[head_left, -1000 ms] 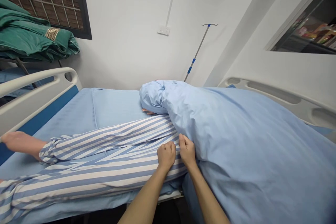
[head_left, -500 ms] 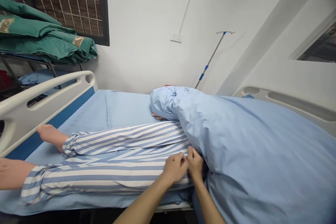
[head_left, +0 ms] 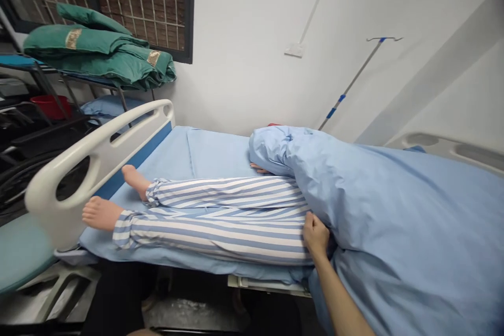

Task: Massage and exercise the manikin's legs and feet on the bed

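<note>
My right hand [head_left: 317,234] is closed in a fist against the upper thigh of the blue-and-white striped trousers [head_left: 236,231], beside the folded edge of the light blue quilt [head_left: 378,205]. What its fingers hold, if anything, is hidden. My left hand is out of view; only a sliver of skin shows at the bottom edge. The trousers are on a figure lying on the bed, with bare feet [head_left: 103,213] at the left. Fingers of the figure's hand [head_left: 260,168] stick out from under the bunched quilt. The quilt covers the upper body.
A pale footboard [head_left: 102,136] closes the bed's left end. Folded green quilts [head_left: 98,52] lie on a rack by the barred window. An IV pole [head_left: 354,79] stands behind the bed. A red basin [head_left: 51,107] and dark wheelchair-like frames are at the far left.
My left hand has left the trousers and gone out of view. My right hand stays closed at the same spot. The view has swung left, showing more of the bed's foot end.
</note>
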A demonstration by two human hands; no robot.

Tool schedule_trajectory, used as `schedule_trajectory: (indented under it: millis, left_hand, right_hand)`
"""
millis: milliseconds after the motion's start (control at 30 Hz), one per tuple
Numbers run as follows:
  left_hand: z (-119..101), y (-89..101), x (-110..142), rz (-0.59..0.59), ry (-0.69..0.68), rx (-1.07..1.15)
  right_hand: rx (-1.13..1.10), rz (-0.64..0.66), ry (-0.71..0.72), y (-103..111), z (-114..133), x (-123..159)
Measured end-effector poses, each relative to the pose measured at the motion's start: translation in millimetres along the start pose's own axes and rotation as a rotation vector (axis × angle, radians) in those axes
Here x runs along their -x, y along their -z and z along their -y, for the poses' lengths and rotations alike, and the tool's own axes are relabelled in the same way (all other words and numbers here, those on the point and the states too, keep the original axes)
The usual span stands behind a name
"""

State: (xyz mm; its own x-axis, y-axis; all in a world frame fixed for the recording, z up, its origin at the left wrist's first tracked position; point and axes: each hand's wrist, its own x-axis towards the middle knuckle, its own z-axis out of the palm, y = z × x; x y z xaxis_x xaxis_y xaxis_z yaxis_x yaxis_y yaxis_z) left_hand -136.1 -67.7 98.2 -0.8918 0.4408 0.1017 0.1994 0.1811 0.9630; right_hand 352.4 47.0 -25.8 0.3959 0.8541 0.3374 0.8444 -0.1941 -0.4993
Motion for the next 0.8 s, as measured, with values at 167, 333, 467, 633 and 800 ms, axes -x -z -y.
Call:
schedule_trajectory:
  millis: [167, 333, 467, 633, 800]
  left_hand:
    - [57, 4.0, -52, -0.366, 0.122, -0.17]
    - [52, 11.5, -41, -0.174, 0.157, -0.275]
    - [42, 22.9, -28, 0.115, 0.088, -0.103]
    - [27, 24.8, -25, 0.006, 0.073, -0.062]
    - [-4, 41.8, 18, 0.12, 0.083, 0.042]
  right_hand:
    - [0.107, 0.056, -0.019, 0, 3, 0]
    - [0.167, 0.064, -0.031, 2, 8, 4]
    - [0.206, 0.08, -0.031, 3, 11, 5]
    - [0.227, 0.088, -0.025, 3, 12, 5]
    - [0.242, 0.115, -0.006, 7, 13, 6]
